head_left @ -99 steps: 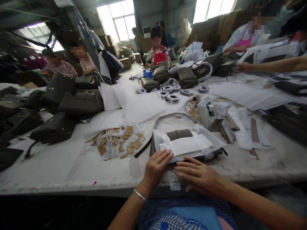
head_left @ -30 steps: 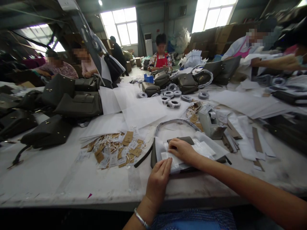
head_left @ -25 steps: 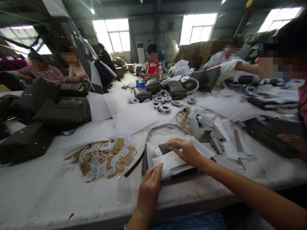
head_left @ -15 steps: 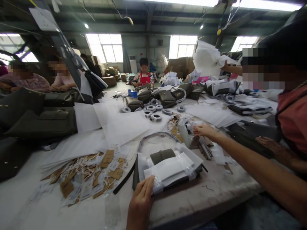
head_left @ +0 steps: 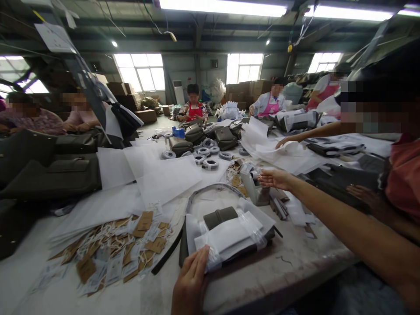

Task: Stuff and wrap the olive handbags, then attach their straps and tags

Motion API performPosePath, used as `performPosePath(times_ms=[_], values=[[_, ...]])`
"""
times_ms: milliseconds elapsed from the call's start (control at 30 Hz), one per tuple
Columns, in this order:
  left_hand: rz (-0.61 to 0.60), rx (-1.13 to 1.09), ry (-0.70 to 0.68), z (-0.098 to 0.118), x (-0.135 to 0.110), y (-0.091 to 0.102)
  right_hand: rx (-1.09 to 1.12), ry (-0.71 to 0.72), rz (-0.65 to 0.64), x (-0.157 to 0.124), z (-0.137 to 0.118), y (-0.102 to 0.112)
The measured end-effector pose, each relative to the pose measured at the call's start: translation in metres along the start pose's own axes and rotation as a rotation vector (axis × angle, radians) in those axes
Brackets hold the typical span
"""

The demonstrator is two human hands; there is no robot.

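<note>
A dark olive handbag [head_left: 220, 217] lies on the table in front of me, wrapped in white foam sheet [head_left: 229, 236] and clear tape. Its wrapped handle [head_left: 215, 186] arches behind it. My left hand [head_left: 190, 278] grips the bag's near left corner, fingers together. Farther right stands a grey tape dispenser [head_left: 254, 188]. My right hand [head_left: 275, 179] is at its front end, fingertips pinched where the tape comes off; the clear tape itself hardly shows. A black strap [head_left: 167, 253] sticks out left of the bag.
Brown hang tags [head_left: 144, 223] with white strings are heaped to the left, beside stacked foam sheets [head_left: 170, 175]. Several wrapped coils [head_left: 210, 164] and olive bags [head_left: 226, 138] lie beyond. At right, a co-worker's hand [head_left: 288, 140] holds white sheets [head_left: 262, 144].
The co-worker at right has lowered the raised white sheets onto the table. The view has tilted slightly upward. My two hands keep nearly the same places on the bag and at the dispenser.
</note>
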State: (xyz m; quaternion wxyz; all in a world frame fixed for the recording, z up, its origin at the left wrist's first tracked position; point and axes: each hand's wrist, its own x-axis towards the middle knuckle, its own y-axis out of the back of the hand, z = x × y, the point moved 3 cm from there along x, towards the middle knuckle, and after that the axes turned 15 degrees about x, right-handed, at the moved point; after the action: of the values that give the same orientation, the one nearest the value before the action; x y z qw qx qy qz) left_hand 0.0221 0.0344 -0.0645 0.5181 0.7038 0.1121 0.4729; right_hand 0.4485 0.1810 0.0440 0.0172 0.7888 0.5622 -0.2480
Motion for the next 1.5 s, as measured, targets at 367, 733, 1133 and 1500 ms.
performPosePath(times_ms=[367, 733, 1133, 1500], values=[[-0.003, -0.010, 0.018, 0.001, 0.000, 0.000, -0.182, 0.321, 0.184, -0.087, 0.073, 0.035], [0.053, -0.035, 0.088, 0.008, 0.010, 0.014, -0.613, 0.456, 0.294, -0.042, 0.079, 0.056], [0.039, -0.102, 0.155, 0.007, 0.005, 0.010, -1.292, 0.721, 0.240, -0.090, 0.039, 0.055], [-0.060, -0.196, 0.243, 0.010, 0.011, 0.018, -1.306, 0.715, -1.032, -0.167, 0.058, -0.120]])
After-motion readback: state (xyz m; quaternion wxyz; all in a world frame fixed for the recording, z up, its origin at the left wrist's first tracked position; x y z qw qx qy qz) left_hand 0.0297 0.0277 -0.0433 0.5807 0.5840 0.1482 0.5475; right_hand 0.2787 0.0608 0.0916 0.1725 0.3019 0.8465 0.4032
